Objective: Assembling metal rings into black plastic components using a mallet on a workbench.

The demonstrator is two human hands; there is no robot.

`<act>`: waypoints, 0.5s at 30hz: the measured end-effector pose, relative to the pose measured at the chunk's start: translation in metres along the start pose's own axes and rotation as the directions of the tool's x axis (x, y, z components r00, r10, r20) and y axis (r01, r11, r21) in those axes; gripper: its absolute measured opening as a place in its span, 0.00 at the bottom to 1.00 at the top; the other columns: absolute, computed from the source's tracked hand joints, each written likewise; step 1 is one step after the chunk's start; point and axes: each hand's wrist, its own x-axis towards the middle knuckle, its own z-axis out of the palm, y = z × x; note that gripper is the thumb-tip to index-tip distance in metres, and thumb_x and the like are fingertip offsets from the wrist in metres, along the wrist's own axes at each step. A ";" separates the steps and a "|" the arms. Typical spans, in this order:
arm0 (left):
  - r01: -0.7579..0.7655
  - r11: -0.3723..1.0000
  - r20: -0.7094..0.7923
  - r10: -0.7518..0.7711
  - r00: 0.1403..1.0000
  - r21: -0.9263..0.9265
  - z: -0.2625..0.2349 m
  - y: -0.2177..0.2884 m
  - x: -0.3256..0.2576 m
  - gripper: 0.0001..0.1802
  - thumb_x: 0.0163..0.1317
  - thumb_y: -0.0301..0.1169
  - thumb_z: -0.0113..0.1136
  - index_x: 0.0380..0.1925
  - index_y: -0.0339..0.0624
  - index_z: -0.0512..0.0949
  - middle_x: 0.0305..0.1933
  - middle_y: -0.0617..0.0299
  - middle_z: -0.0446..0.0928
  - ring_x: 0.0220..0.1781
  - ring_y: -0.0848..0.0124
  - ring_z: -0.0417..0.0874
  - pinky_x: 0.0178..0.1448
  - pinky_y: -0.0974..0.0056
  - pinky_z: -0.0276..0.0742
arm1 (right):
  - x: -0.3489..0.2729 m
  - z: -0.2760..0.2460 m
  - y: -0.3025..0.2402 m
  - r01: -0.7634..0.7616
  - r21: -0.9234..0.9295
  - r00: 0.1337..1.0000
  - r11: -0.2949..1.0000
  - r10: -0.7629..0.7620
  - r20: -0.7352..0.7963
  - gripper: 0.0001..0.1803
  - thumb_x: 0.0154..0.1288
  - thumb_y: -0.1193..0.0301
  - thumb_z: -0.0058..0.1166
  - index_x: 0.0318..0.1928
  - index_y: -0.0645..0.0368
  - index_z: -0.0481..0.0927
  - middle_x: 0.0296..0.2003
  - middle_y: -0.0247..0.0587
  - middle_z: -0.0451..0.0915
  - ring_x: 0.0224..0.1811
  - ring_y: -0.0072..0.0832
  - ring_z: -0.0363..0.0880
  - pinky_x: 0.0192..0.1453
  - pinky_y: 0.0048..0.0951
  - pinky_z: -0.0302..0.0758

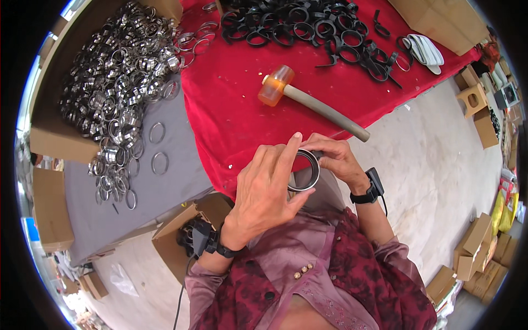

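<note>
Red cloth [220, 104] spreads ahead of both hands, its near edge slanting from just in front of the fingers away to the far right. The left hand [269, 181] is half open, its long fingers nearly straight and close together along the left side of a black-and-silver ring [315, 172], its thumb reaching under the lower rim. The right hand [336, 158] is curled more tightly, fingertips and thumb closed on the ring's upper right edge. The ring is thus held between the two hands, in front of the person's chest, with its round opening showing. Just ahead of the right hand lies a mallet [311, 100], its orange head farther off and its wooden handle pointing back, the butt at the cloth's edge. Between the hands and the far heap of black rings [324, 27], the cloth gives a broad span of room to the left of the mallet. Beyond the right hand, near the far right edge, rests a folded white cloth [424, 52]. Left of the left hand, a grey cloth [176, 179] runs out to a mound of silver rings [121, 77] that spills over a carton's [63, 144] near edge. To the right of the right hand, pale floor [423, 143] stretches wide past the elbow.
</note>
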 end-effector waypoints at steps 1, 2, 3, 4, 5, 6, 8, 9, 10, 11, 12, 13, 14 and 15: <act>-0.003 1.000 0.004 0.003 1.000 0.000 0.001 0.001 -0.001 0.55 0.40 0.36 0.82 0.70 0.34 0.66 0.50 0.48 0.77 0.49 0.51 0.79 0.50 0.52 0.79 | 0.000 0.001 -0.001 -0.002 0.008 1.000 1.000 0.002 -0.003 0.22 0.63 0.68 0.67 0.56 0.64 0.84 0.44 0.39 0.81 0.49 0.28 0.76 0.54 0.28 0.74; 0.000 1.000 0.006 0.000 1.000 -0.001 0.002 0.001 -0.001 0.54 0.40 0.36 0.82 0.70 0.34 0.66 0.50 0.48 0.77 0.49 0.51 0.79 0.50 0.52 0.79 | -0.001 0.001 -0.001 -0.003 0.016 1.000 1.000 0.003 -0.005 0.22 0.62 0.68 0.67 0.56 0.64 0.84 0.44 0.39 0.81 0.48 0.27 0.76 0.53 0.28 0.74; 0.004 1.000 0.007 -0.004 1.000 0.001 0.002 0.002 -0.002 0.54 0.40 0.36 0.81 0.70 0.34 0.66 0.50 0.48 0.77 0.50 0.51 0.79 0.50 0.52 0.79 | -0.001 0.001 -0.002 -0.001 0.018 1.000 1.000 0.001 -0.008 0.22 0.62 0.68 0.67 0.56 0.64 0.84 0.44 0.39 0.81 0.48 0.27 0.76 0.53 0.28 0.74; 0.002 1.000 0.010 -0.002 1.000 0.003 0.002 0.002 -0.003 0.54 0.40 0.36 0.81 0.70 0.34 0.66 0.50 0.48 0.77 0.50 0.51 0.79 0.50 0.52 0.79 | -0.001 0.002 -0.002 -0.002 0.031 1.000 1.000 0.002 -0.004 0.22 0.62 0.68 0.67 0.56 0.64 0.84 0.43 0.38 0.80 0.47 0.27 0.76 0.52 0.27 0.74; -0.006 1.000 0.007 0.005 1.000 0.013 0.001 0.003 -0.003 0.54 0.40 0.36 0.81 0.70 0.34 0.66 0.51 0.48 0.77 0.50 0.52 0.79 0.50 0.52 0.79 | -0.002 0.002 -0.003 -0.002 0.044 1.000 0.999 0.002 -0.001 0.22 0.63 0.68 0.67 0.56 0.64 0.84 0.43 0.37 0.80 0.46 0.26 0.76 0.52 0.27 0.73; -0.010 1.000 0.006 0.010 1.000 0.022 0.002 0.003 -0.003 0.54 0.40 0.36 0.81 0.70 0.34 0.66 0.51 0.48 0.77 0.50 0.52 0.79 0.50 0.52 0.79 | -0.002 0.002 -0.001 -0.003 0.047 1.000 0.999 0.003 -0.003 0.22 0.63 0.68 0.67 0.56 0.64 0.84 0.43 0.37 0.80 0.46 0.26 0.76 0.52 0.27 0.73; -0.005 1.000 0.017 0.004 1.000 0.027 0.001 0.004 -0.003 0.54 0.40 0.36 0.81 0.70 0.34 0.66 0.51 0.48 0.77 0.50 0.52 0.79 0.50 0.52 0.79 | -0.003 0.001 0.002 -0.015 0.055 1.000 0.998 0.015 0.003 0.22 0.63 0.68 0.67 0.56 0.64 0.84 0.40 0.35 0.79 0.44 0.24 0.74 0.50 0.26 0.72; -0.003 0.999 0.023 0.002 1.000 0.033 0.000 0.005 -0.003 0.54 0.41 0.35 0.81 0.70 0.34 0.66 0.51 0.47 0.77 0.51 0.52 0.79 0.50 0.52 0.79 | -0.004 0.002 0.002 -0.013 0.056 1.000 0.998 0.013 0.002 0.22 0.63 0.68 0.67 0.56 0.64 0.84 0.40 0.35 0.79 0.44 0.24 0.74 0.50 0.26 0.72; -0.004 0.999 0.024 0.003 1.000 0.034 0.000 0.005 -0.004 0.54 0.41 0.35 0.81 0.70 0.34 0.66 0.51 0.47 0.77 0.51 0.52 0.79 0.50 0.52 0.79 | -0.004 0.002 0.002 -0.015 0.056 1.000 0.998 0.015 0.004 0.22 0.63 0.68 0.67 0.56 0.64 0.84 0.40 0.35 0.78 0.44 0.24 0.74 0.49 0.26 0.72; -0.003 0.999 0.030 0.002 1.000 0.034 0.000 0.005 -0.005 0.53 0.41 0.35 0.81 0.70 0.34 0.66 0.51 0.47 0.77 0.51 0.52 0.79 0.50 0.52 0.79 | -0.005 0.002 0.001 -0.018 0.057 1.000 0.998 0.018 0.006 0.22 0.64 0.67 0.67 0.56 0.64 0.84 0.39 0.34 0.78 0.43 0.23 0.73 0.49 0.26 0.71; -0.003 0.999 0.036 0.002 0.999 0.033 0.000 0.005 -0.005 0.53 0.41 0.35 0.81 0.70 0.34 0.66 0.51 0.47 0.77 0.51 0.52 0.79 0.51 0.52 0.79 | -0.005 0.003 0.001 -0.017 0.058 1.000 0.998 0.016 0.005 0.22 0.64 0.67 0.67 0.56 0.64 0.84 0.39 0.34 0.78 0.43 0.23 0.73 0.49 0.26 0.71; -0.004 0.999 0.037 0.002 0.999 0.034 -0.001 0.006 -0.005 0.53 0.41 0.35 0.81 0.70 0.34 0.66 0.51 0.47 0.77 0.51 0.52 0.79 0.51 0.52 0.79 | -0.005 0.003 0.000 -0.026 0.067 1.000 0.997 0.025 0.005 0.22 0.64 0.67 0.67 0.56 0.64 0.84 0.38 0.34 0.77 0.43 0.23 0.73 0.49 0.26 0.71; 0.003 0.999 0.042 -0.004 0.999 0.033 -0.001 0.006 -0.005 0.53 0.42 0.35 0.81 0.70 0.34 0.66 0.51 0.47 0.77 0.51 0.52 0.79 0.51 0.52 0.79 | -0.005 0.004 0.000 -0.035 0.077 0.999 0.996 0.035 0.006 0.22 0.64 0.66 0.67 0.56 0.64 0.84 0.38 0.33 0.77 0.42 0.23 0.72 0.48 0.26 0.71; 0.009 0.999 0.045 -0.010 0.999 0.032 -0.002 0.007 -0.005 0.53 0.42 0.35 0.81 0.70 0.34 0.66 0.52 0.47 0.77 0.51 0.52 0.79 0.52 0.52 0.79 | -0.005 0.004 -0.001 -0.034 0.078 0.999 0.996 0.034 0.005 0.22 0.64 0.66 0.67 0.56 0.64 0.84 0.38 0.33 0.77 0.42 0.23 0.72 0.48 0.26 0.71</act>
